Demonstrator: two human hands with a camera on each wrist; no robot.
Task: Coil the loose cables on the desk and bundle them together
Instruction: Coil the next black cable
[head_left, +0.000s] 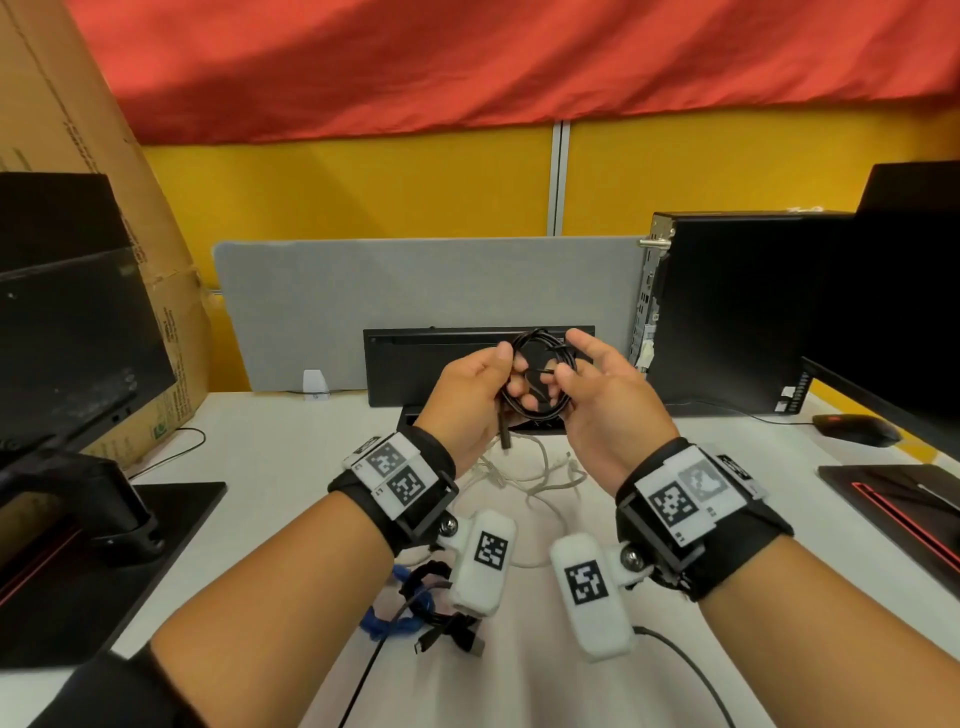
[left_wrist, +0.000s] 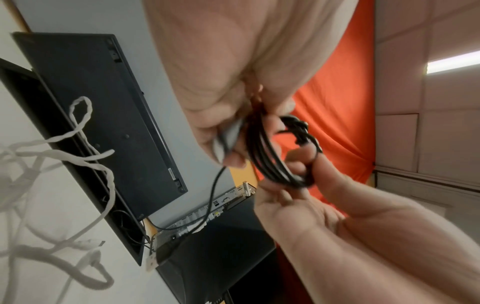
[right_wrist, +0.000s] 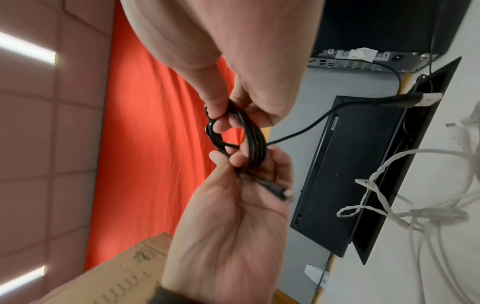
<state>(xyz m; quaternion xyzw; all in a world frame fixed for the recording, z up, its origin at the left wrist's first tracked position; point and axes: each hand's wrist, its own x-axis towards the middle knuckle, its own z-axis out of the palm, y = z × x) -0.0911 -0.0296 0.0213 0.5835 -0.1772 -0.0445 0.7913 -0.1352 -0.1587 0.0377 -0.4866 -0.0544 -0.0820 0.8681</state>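
Both hands are raised above the white desk (head_left: 291, 467) with a coiled black cable (head_left: 540, 410) between them. My left hand (head_left: 511, 382) grips the coil's left side, and one plug end (head_left: 505, 436) hangs below it. My right hand (head_left: 563, 364) pinches the coil's right side between thumb and fingers. In the right wrist view the coil (right_wrist: 252, 142) has several loops, and a free end with a plug (right_wrist: 426, 99) trails off it. The left wrist view shows the same coil (left_wrist: 270, 156). A tangle of loose white cables (head_left: 540, 475) lies on the desk under the hands.
A blue-and-black cable bundle (head_left: 410, 608) lies near the front edge, and another black cable (head_left: 691, 670) runs at the right. A black keyboard (head_left: 415, 364) leans on the grey divider (head_left: 311, 312). A computer tower (head_left: 727, 312), a mouse (head_left: 857, 428) and monitors flank the desk.
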